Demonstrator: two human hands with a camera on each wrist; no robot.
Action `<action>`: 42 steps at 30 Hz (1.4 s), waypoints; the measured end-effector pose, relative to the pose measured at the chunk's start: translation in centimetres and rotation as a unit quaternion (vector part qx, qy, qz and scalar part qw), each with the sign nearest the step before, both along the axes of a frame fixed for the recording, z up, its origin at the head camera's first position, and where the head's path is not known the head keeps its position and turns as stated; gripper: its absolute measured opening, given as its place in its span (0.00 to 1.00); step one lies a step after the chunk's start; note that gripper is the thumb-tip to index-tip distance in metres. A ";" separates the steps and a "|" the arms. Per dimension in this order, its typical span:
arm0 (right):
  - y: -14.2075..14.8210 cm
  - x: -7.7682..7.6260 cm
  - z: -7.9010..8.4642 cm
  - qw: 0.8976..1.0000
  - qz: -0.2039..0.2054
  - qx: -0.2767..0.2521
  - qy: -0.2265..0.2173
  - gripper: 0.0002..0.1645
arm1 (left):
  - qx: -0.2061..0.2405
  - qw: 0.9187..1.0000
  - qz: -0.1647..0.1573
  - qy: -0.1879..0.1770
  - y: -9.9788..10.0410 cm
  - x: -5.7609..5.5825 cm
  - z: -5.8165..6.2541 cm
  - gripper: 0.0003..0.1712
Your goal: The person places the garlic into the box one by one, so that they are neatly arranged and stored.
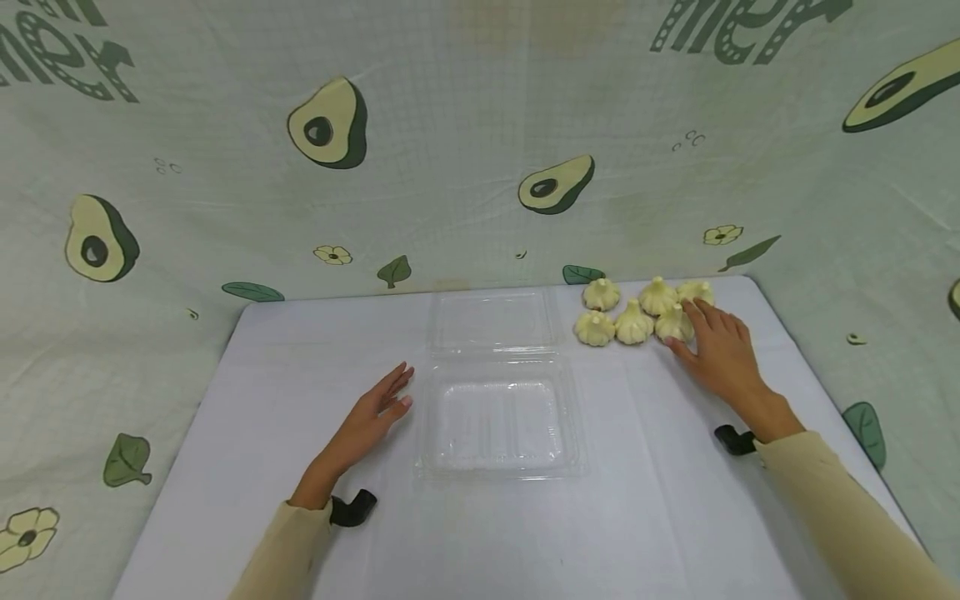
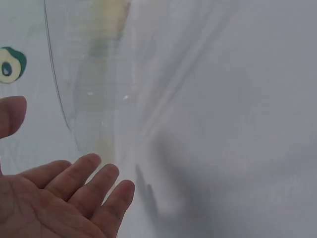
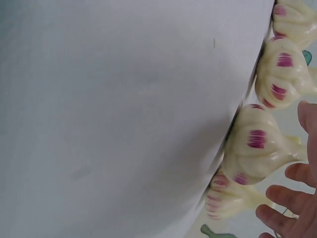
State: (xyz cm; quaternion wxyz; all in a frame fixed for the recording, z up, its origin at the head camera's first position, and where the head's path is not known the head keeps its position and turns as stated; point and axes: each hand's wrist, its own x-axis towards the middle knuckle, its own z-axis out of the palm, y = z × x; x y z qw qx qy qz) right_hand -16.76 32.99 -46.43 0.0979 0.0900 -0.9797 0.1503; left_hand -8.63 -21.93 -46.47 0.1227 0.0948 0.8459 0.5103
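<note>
Several cream garlic bulbs (image 1: 633,322) with purple marks are grouped at the table's back right. My right hand (image 1: 716,346) reaches over the right end of the group, thumb beside the front right bulb (image 1: 672,323). Seen from the right wrist, the fingers (image 3: 290,201) are spread loosely around the neck side of the nearest bulb (image 3: 255,146), with a gap to it. A clear plastic clamshell container (image 1: 498,425) lies unfolded mid-table, its lid (image 1: 491,321) toward the back. Left of its tray, my left hand (image 1: 371,421) hovers with relaxed fingers and holds nothing.
The table (image 1: 652,508) has a white cloth over it. Behind it and at both sides hangs a pale green curtain (image 1: 450,108) printed with avocados. Black camera mounts (image 1: 352,508) stick out at both wrists.
</note>
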 end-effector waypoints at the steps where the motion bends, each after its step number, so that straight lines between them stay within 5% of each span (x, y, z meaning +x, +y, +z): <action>1: -0.1 0.0 0.0 1.000 -0.002 -0.003 0.001 0.44 | 0.012 1.000 0.003 -0.008 0.2 0.0 0.0 0.39; 14: -0.8 -0.7 -0.2 0.999 -0.019 -0.023 0.034 0.33 | 0.051 0.996 0.059 -0.041 2.3 0.8 0.8 0.35; 26: -1.1 -1.2 -0.4 0.994 -0.048 -0.036 0.096 0.20 | 0.096 0.983 0.132 -0.078 3.2 0.9 0.9 0.34; 42: -1.7 1.0 2.9 0.987 -0.053 -0.057 0.138 0.18 | 0.097 0.973 0.167 -0.123 3.4 0.7 1.0 0.33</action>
